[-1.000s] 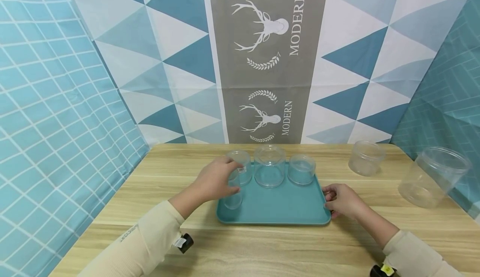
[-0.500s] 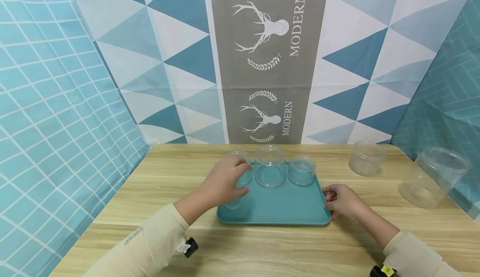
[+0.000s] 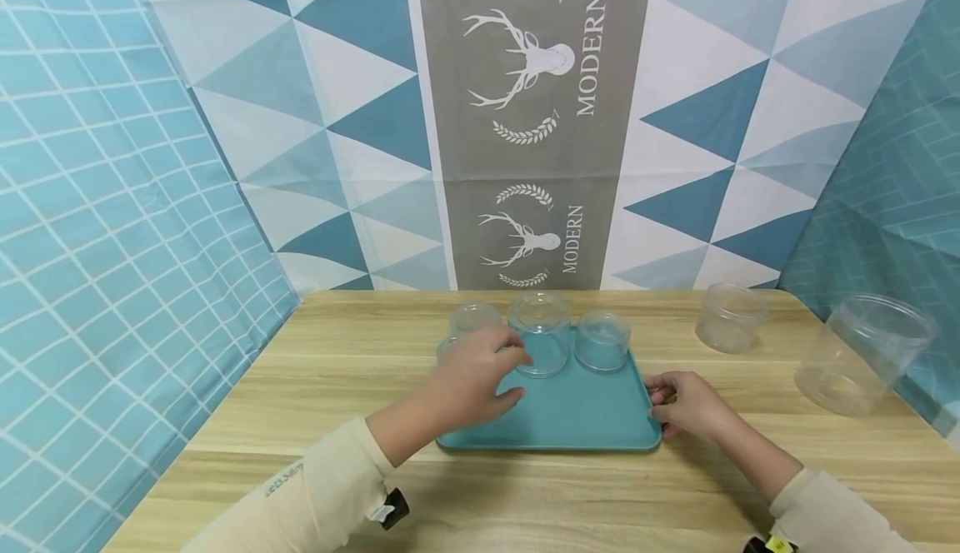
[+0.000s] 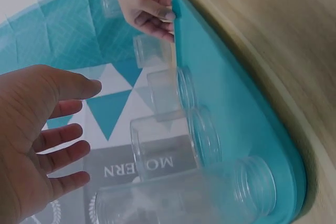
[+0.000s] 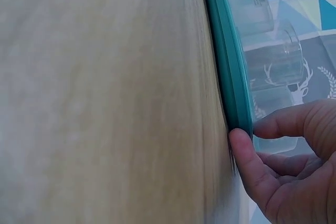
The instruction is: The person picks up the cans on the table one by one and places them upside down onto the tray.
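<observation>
On the wooden table lies a teal tray [image 3: 585, 420] carrying several clear plastic jars. A wide jar [image 3: 540, 345] stands at the middle of its back edge, a shorter jar [image 3: 602, 343] to the right, and another jar [image 3: 475, 316] at the back left. A narrow tall jar [image 4: 184, 198] stands toward the front left, mostly hidden behind my left hand in the head view. My left hand [image 3: 472, 382] hovers over the tray's left part, fingers spread and holding nothing. With thumb and fingers, my right hand [image 3: 690, 403] pinches the tray's right edge.
Two more clear containers stand on the table to the right of the tray: a small tub [image 3: 731, 320] at the back and a large jar [image 3: 862, 357] nearer the right edge. Patterned cloth [image 3: 540, 120] hangs behind the table and on both sides.
My left hand has come away from the narrow jar at the tray's front left, moving right and up over the tray. The right hand stays at the tray's edge.
</observation>
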The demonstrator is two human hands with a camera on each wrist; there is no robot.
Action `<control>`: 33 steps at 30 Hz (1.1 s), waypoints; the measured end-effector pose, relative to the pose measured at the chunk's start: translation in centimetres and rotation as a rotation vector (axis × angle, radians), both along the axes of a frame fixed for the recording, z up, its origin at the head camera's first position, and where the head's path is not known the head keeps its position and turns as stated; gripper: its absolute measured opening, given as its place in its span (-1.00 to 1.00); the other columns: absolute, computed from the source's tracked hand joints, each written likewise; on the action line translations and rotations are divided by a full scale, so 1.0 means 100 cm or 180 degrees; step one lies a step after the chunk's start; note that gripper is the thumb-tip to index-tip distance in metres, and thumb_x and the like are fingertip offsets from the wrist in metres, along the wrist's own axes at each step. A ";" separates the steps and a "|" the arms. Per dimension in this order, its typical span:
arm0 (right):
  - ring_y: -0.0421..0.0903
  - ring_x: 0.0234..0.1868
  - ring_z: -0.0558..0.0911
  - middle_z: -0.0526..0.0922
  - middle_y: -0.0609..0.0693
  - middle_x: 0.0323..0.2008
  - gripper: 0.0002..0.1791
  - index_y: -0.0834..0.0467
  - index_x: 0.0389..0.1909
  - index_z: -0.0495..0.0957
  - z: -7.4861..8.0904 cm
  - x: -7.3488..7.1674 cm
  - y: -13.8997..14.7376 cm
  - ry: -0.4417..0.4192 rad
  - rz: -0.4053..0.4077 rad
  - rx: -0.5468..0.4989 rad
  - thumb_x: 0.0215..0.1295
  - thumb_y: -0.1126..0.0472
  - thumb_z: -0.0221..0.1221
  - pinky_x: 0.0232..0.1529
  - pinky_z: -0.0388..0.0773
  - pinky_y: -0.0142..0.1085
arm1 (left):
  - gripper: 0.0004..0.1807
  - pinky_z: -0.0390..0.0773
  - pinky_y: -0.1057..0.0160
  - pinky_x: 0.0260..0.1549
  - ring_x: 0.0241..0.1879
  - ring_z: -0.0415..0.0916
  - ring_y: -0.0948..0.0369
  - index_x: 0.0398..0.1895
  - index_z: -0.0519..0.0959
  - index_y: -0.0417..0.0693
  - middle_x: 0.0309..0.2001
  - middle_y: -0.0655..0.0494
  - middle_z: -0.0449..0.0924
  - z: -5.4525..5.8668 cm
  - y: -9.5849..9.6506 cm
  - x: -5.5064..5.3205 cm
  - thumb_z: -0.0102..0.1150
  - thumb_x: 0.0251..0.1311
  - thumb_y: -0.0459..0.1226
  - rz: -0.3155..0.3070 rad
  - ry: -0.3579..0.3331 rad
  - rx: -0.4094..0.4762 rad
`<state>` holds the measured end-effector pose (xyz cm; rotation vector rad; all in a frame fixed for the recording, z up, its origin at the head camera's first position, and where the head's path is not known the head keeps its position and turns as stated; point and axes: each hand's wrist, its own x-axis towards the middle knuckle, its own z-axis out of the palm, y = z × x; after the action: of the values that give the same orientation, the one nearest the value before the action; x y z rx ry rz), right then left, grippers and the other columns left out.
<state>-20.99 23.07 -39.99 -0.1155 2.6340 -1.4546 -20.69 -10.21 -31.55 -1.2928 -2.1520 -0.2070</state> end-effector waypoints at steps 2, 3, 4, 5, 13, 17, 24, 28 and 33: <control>-0.04 -0.40 0.59 0.52 0.17 -0.31 -0.51 0.63 0.08 0.38 0.000 0.001 0.002 0.0058 0.0007 -0.0026 0.09 0.55 0.21 -0.48 0.66 -0.17 | -0.67 0.56 0.20 -0.17 -0.18 0.53 0.12 -0.23 0.63 -0.05 -0.18 0.06 0.56 0.000 0.003 0.002 0.51 -0.10 -0.22 -0.0062 -0.0030 -0.0025; -0.04 -0.40 0.60 0.54 0.16 -0.31 -0.52 0.63 0.06 0.40 0.000 0.001 0.003 0.0091 0.0004 -0.0028 0.09 0.55 0.21 -0.49 0.66 -0.17 | -0.68 0.55 0.21 -0.16 -0.18 0.52 0.13 -0.23 0.63 -0.05 -0.18 0.06 0.55 -0.001 0.004 0.003 0.50 -0.09 -0.23 -0.0089 -0.0042 -0.0038; -0.04 -0.41 0.60 0.55 0.16 -0.32 -0.53 0.62 0.05 0.41 0.000 0.001 0.004 0.0118 0.0004 -0.0019 0.09 0.54 0.21 -0.50 0.65 -0.18 | -0.69 0.55 0.22 -0.17 -0.19 0.52 0.13 -0.23 0.63 -0.04 -0.18 0.07 0.55 -0.002 0.005 0.003 0.50 -0.08 -0.23 -0.0109 -0.0053 -0.0053; -0.05 -0.41 0.60 0.56 0.16 -0.31 -0.54 0.62 0.04 0.42 0.000 0.002 0.006 0.0154 0.0015 0.0011 0.10 0.53 0.20 -0.51 0.65 -0.19 | -0.69 0.55 0.23 -0.17 -0.19 0.52 0.14 -0.23 0.63 -0.04 -0.18 0.08 0.55 -0.003 0.006 0.004 0.49 -0.08 -0.23 -0.0123 -0.0067 -0.0065; -0.03 -0.27 0.60 0.61 0.19 -0.16 -0.64 0.42 0.00 0.54 0.009 0.003 0.016 0.0701 0.0098 0.0626 0.18 0.37 0.27 -0.36 0.60 -0.22 | -0.66 0.55 0.25 -0.20 -0.14 0.50 0.16 -0.19 0.63 -0.03 -0.15 0.10 0.54 -0.011 0.017 0.003 0.49 -0.05 -0.20 -0.0112 -0.0160 -0.0148; 0.07 -0.18 0.62 0.60 0.21 -0.09 -0.66 0.34 -0.04 0.58 0.011 0.004 0.021 0.1202 0.0162 0.0894 0.14 0.38 0.31 -0.19 0.60 -0.05 | -0.68 0.54 0.27 -0.16 -0.14 0.50 0.17 -0.19 0.63 -0.03 -0.14 0.09 0.54 -0.016 0.023 0.002 0.48 -0.03 -0.18 -0.0167 -0.0211 -0.0155; 0.11 -0.19 0.63 0.61 0.13 -0.11 -0.61 0.26 -0.09 0.59 0.015 0.001 0.032 0.2269 0.0308 0.1148 0.00 0.45 0.39 -0.20 0.58 0.04 | -0.74 0.52 0.28 -0.12 -0.11 0.49 0.20 -0.16 0.66 0.03 -0.12 0.13 0.54 -0.019 0.034 0.002 0.36 0.14 -0.07 -0.0060 -0.0487 -0.0240; 0.07 -0.22 0.61 0.61 0.08 -0.14 -0.57 0.21 -0.10 0.59 0.018 0.001 0.039 0.2619 0.0319 0.1274 -0.05 0.44 0.43 -0.30 0.58 -0.06 | -0.73 0.52 0.28 -0.07 -0.06 0.49 0.21 -0.12 0.66 0.04 -0.08 0.14 0.54 -0.021 0.040 0.002 0.32 0.19 -0.06 0.0009 -0.0670 -0.0288; 0.08 -0.24 0.61 0.60 0.12 -0.14 -0.54 0.23 -0.07 0.59 0.023 0.001 0.049 0.2798 0.0215 0.1450 -0.07 0.42 0.44 -0.36 0.56 -0.04 | -0.73 0.50 0.29 -0.04 -0.05 0.47 0.24 -0.08 0.65 0.05 -0.09 0.18 0.54 -0.024 0.047 0.001 0.31 0.20 -0.08 0.0001 -0.0838 -0.0288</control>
<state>-20.94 27.98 -37.71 -0.9754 3.4950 -0.8354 -20.60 -5.50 -33.92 -1.3812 -2.4067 -0.2972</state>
